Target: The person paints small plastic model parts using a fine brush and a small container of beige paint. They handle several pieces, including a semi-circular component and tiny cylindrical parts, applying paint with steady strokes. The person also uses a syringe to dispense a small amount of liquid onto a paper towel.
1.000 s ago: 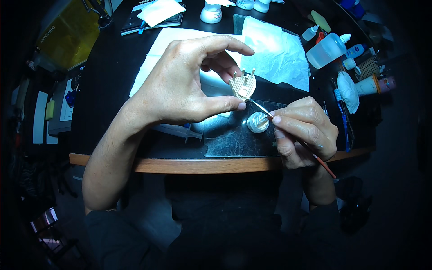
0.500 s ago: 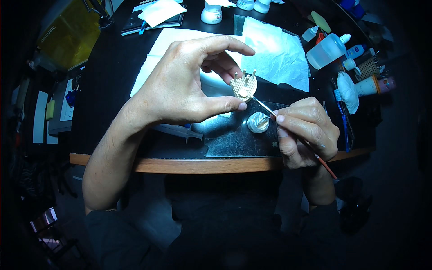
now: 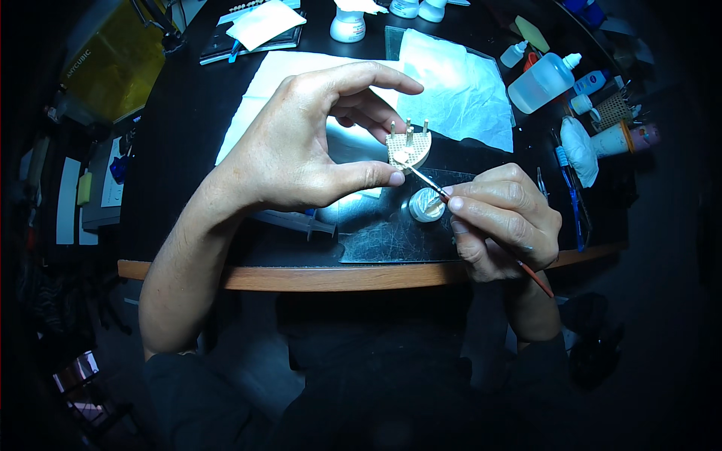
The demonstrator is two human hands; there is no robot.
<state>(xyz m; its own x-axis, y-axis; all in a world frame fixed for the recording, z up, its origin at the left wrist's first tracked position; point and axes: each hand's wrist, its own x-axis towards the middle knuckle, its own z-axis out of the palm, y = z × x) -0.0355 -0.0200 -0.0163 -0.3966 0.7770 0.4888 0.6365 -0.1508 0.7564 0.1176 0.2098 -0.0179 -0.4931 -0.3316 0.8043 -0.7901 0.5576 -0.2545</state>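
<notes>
Little change since a second ago: my left hand [image 3: 301,154] still pinches the pegged disc [image 3: 408,149] above the mat [image 3: 376,233]. Right hand [image 3: 500,218] grips the brush [image 3: 429,183], tip on disc. Small dish [image 3: 426,204] below; bottles [image 3: 543,81] well right.

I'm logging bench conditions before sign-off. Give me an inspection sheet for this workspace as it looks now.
Surface: dark table with wooden front edge; scratched dark slab near it.
Job's things: round perforated pin tray; fine brush, tip at the tray; small round dish on the slab.
Clutter: white tissue sheets, squeeze bottle, small jars, syringe.
Grippers: left hand pinches the tray; right hand holds the brush.
Cables: nothing seen.
Surroundings: dim; yellow panel far left.
</notes>
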